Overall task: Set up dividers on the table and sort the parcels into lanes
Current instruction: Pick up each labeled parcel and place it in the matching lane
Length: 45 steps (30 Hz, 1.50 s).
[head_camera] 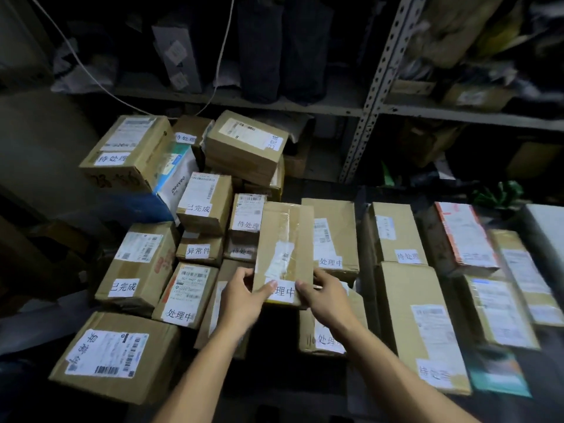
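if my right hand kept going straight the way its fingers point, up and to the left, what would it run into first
Most likely the taped parcel that the right hand already grips by its near right corner; the left hand holds the other corner. Depth is unclear.

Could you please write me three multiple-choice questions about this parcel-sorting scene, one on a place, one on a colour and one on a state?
1. Where does the flat parcel that is being held sit?
A. among the boxes at centre
B. up on the metal shelf
C. on the floor

2. What colour are the handwritten status labels on the boxes?
A. yellow
B. white
C. red

3. How is the parcel held?
A. by one hand only
B. by both hands at its near end
C. by no hand

Answers: 1 A, boxes surround it. 2 B, white slips with dark characters. 3 B, the left hand and right hand grip its near corners.
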Motion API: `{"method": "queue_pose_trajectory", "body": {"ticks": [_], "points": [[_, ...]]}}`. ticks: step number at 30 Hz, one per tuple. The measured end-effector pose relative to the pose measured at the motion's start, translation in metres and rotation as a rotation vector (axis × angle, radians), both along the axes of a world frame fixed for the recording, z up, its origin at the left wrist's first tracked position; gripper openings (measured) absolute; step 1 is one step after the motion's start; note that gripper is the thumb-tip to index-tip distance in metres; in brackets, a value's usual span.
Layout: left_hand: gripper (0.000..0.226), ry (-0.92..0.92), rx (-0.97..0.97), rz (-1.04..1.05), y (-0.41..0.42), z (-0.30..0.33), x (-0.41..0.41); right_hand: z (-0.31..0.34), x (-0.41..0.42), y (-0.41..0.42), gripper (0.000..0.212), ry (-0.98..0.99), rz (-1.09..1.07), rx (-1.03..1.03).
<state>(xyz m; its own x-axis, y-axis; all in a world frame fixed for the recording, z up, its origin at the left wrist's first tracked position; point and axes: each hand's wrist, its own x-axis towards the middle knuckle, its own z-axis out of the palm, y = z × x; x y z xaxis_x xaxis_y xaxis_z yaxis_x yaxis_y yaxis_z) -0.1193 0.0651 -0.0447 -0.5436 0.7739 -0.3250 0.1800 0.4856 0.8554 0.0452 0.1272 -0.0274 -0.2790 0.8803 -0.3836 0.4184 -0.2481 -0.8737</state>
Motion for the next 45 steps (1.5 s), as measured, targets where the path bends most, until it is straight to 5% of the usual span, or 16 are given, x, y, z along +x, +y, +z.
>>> {"method": "queue_pose_trajectory", "body": {"ticks": [19, 35, 40, 45], "points": [[0.031, 0.006, -0.077, -0.07, 0.146, -0.001, 0.073, -0.013, 0.066, 0.141, 0.045, -0.206, -0.077, 0.017], [0.033, -0.067, -0.091, -0.079, 0.148, -0.026, 0.067, -0.022, 0.062, 0.143, 0.058, -0.289, -0.043, -0.001], [0.071, -0.145, -0.011, -0.064, 0.138, -0.011, 0.053, -0.002, 0.051, 0.136, 0.059, -0.351, -0.108, 0.236], [0.067, -0.145, 0.042, 0.037, 0.115, 0.005, 0.01, 0.024, 0.007, 0.119, 0.054, -0.306, -0.083, 0.437]]}}
